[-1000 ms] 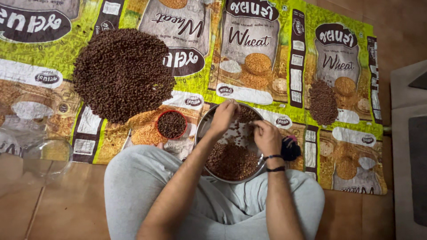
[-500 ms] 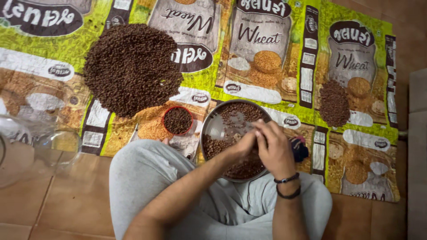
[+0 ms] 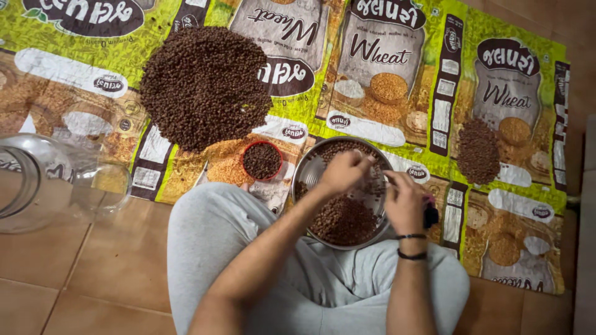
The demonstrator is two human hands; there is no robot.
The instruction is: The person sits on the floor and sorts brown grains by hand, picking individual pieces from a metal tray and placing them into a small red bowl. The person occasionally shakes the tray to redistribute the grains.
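Observation:
A round steel plate [image 3: 306,175] rests on my lap and holds a heap of small brown seeds [image 3: 343,220]. My left hand [image 3: 345,171] hovers over the far half of the plate, fingers bunched and touching the seeds. My right hand [image 3: 403,201] is at the plate's right rim, fingers curled; two dark bands circle that wrist. Whether either hand pinches a seed is too small to tell. A small red bowl [image 3: 261,160] full of the same seeds stands just left of the plate.
Printed green and yellow sacks [image 3: 397,56] cover the floor ahead. A large pile of brown seeds [image 3: 205,84] lies on them at left, a smaller pile [image 3: 478,151] at right. A clear plastic jar [image 3: 43,183] lies on its side on the tiles at left.
The view has shifted so the jar shows more at left. My left hand moved up and left across the plate; my right hand slid to the right rim.

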